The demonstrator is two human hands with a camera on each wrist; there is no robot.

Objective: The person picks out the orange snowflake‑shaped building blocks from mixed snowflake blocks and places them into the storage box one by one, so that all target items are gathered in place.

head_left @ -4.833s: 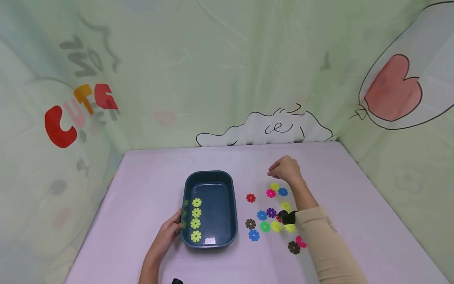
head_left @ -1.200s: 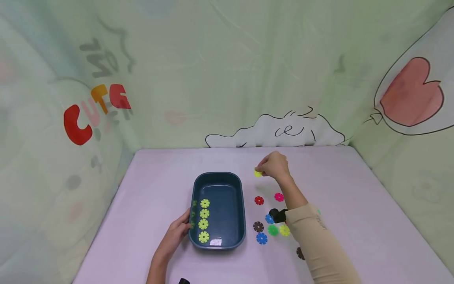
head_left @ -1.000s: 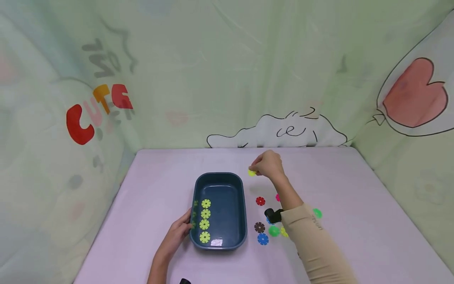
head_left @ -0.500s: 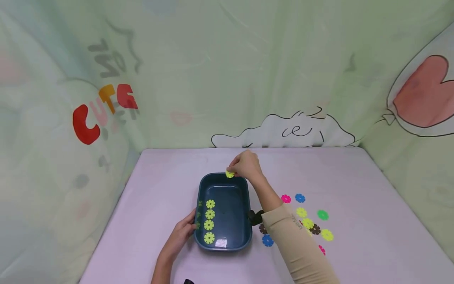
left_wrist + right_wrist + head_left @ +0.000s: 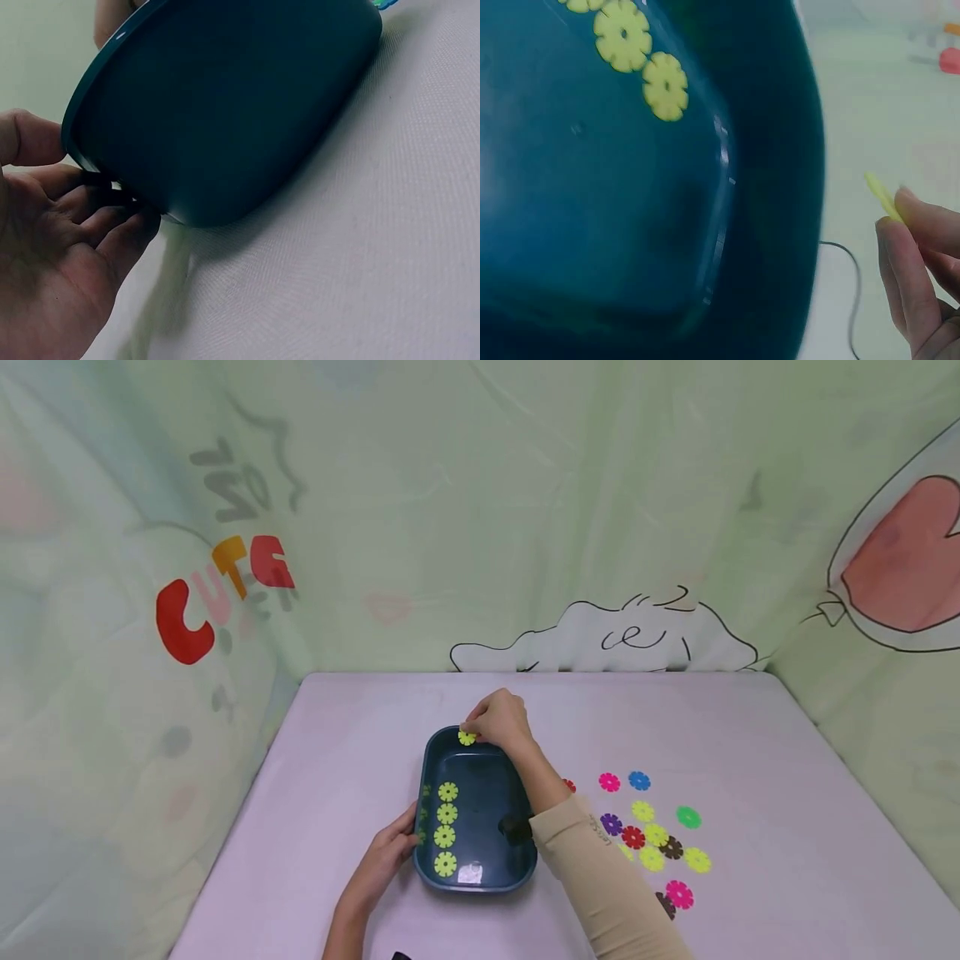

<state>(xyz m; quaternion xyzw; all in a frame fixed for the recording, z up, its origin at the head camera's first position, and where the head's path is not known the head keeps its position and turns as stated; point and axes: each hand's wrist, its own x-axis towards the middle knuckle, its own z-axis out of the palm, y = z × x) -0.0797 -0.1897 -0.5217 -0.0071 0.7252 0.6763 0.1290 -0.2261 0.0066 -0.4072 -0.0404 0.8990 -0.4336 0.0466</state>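
Observation:
A dark blue tray (image 5: 480, 810) sits on the table, with several yellow notched plastic discs (image 5: 447, 814) in a column along its left side. My right hand (image 5: 500, 720) pinches another yellow notched disc (image 5: 467, 737) between thumb and fingers, over the tray's far end. In the right wrist view that pinched disc (image 5: 883, 196) shows edge-on, past the tray's rim. My left hand (image 5: 385, 857) holds the tray's left side. In the left wrist view the thumb (image 5: 34, 139) is at the rim and the fingers (image 5: 105, 217) lie against the outer wall, their tips in shadow.
Right of the tray lie loose notched discs: several yellow ones (image 5: 651, 858), a purple one (image 5: 611, 824), a blue one (image 5: 639, 781), a green one (image 5: 688, 817), pink, red and brown ones. My right forearm covers part of them. A printed curtain (image 5: 480, 527) stands behind the table.
My right hand has picked up a yellow disc from the right and carried it left over the tray's far end. The left hand stays at the tray. The head view has shifted slightly.

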